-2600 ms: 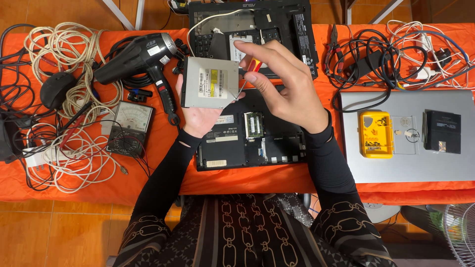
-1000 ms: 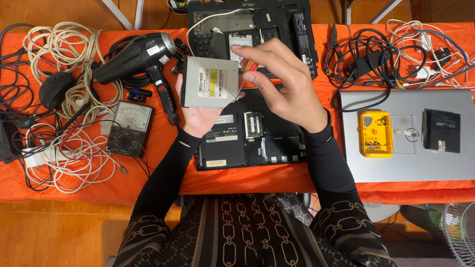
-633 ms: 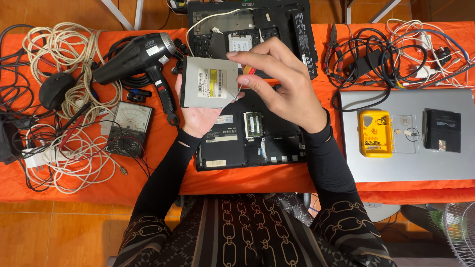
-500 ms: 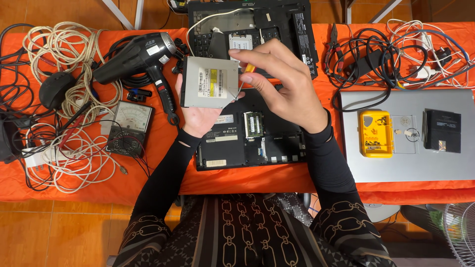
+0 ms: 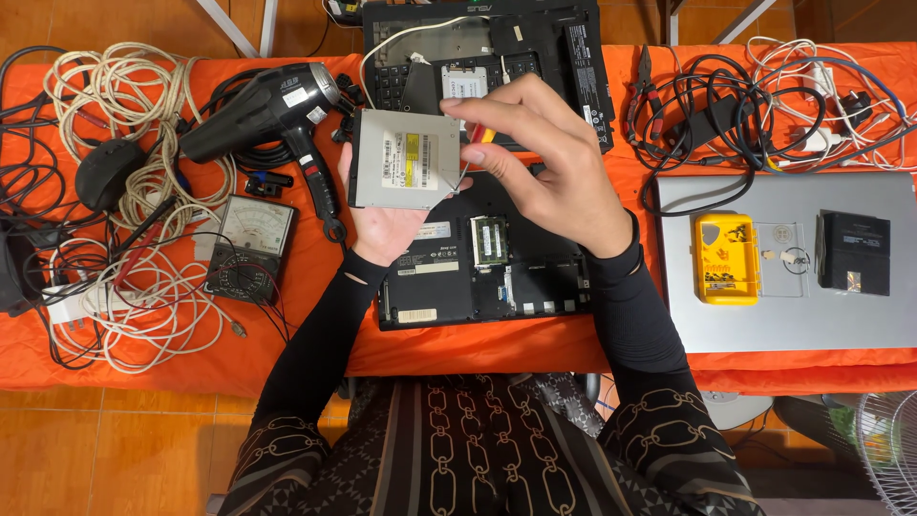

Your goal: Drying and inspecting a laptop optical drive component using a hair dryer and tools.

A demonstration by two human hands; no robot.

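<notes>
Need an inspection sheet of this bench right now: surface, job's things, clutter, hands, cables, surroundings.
Surface: orange cloth covers the table.
Job's things: silver optical drive held above the opened black laptop base; a red-and-yellow screwdriver meets the drive's edge.
Clutter: black heat gun, analog multimeter, closed silver laptop carrying a yellow case.
Grippers: left hand supports the drive; right hand grips the screwdriver.
Cables: white coils left, black tangle right.
Surroundings: tiled floor, a fan.

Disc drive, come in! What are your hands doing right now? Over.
Left hand holds silver disc drive from beneath. Right hand works small screwdriver at its edge. Opened laptop underneath, nothing blocking.
</notes>
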